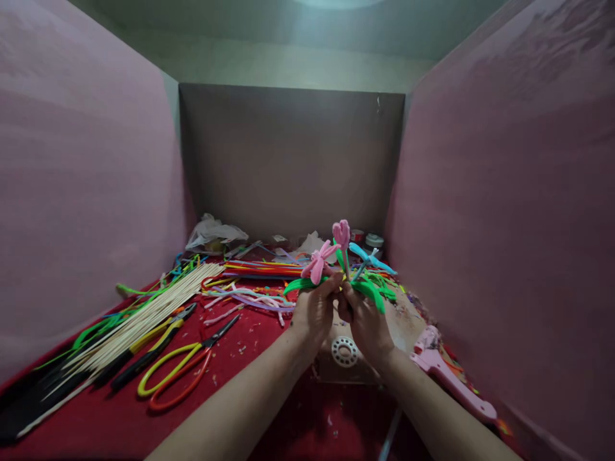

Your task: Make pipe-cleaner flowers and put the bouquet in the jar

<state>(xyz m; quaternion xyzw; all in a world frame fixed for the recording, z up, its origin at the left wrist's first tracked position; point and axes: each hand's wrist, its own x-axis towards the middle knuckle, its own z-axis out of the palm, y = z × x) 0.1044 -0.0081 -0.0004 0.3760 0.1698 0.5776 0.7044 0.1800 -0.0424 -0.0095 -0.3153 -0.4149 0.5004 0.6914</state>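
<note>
Toward five o'clock from centre, left hand (314,308) and right hand (369,323) gripped a fuzzy flower bunch (346,260), apparently mid-arrangement; the next adjustment called for steady pressure.

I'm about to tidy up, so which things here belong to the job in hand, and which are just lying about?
Belongs, or probably does:
fuzzy flowers and green leaves, held between left hand and right hand
fuzzy stems, thin sticks
pliers, scissors

Apparently just lying about:
plastic bag
round container
white ring
</note>
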